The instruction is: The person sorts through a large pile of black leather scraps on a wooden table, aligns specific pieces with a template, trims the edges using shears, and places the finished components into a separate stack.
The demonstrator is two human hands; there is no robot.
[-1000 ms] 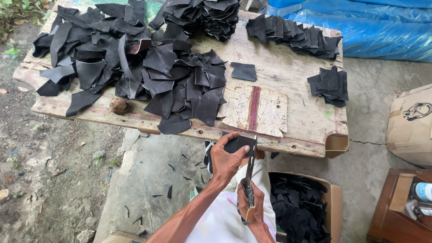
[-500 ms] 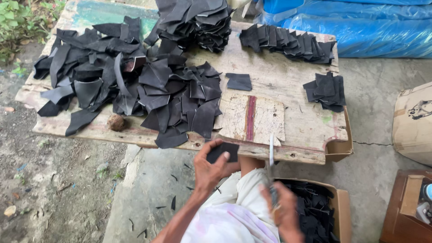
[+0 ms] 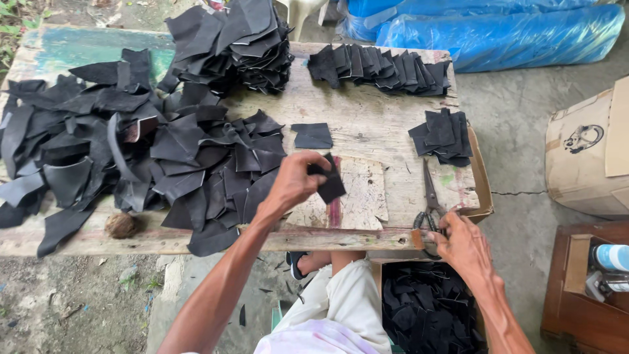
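Hands [image 3: 296, 183] on black piece [image 3: 329, 183], scissors [image 3: 429, 200]

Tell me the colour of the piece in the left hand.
Black; the cut piece in the left hand shows in the head view.

Outdoors, flat daylight, no hard shadows. Worn wooden plank tabletop [image 3: 367, 111] w/ a faded teal painted patch [image 3: 72, 49] at far left. Cracked grey concrete ground [image 3: 517, 131] on the right, dirt & pebbles [image 3: 59, 295] lower left, bit of green weeds [image 3: 10, 19] top-left corner. Shiny blue plastic tarp bundle [image 3: 498, 33] behind.
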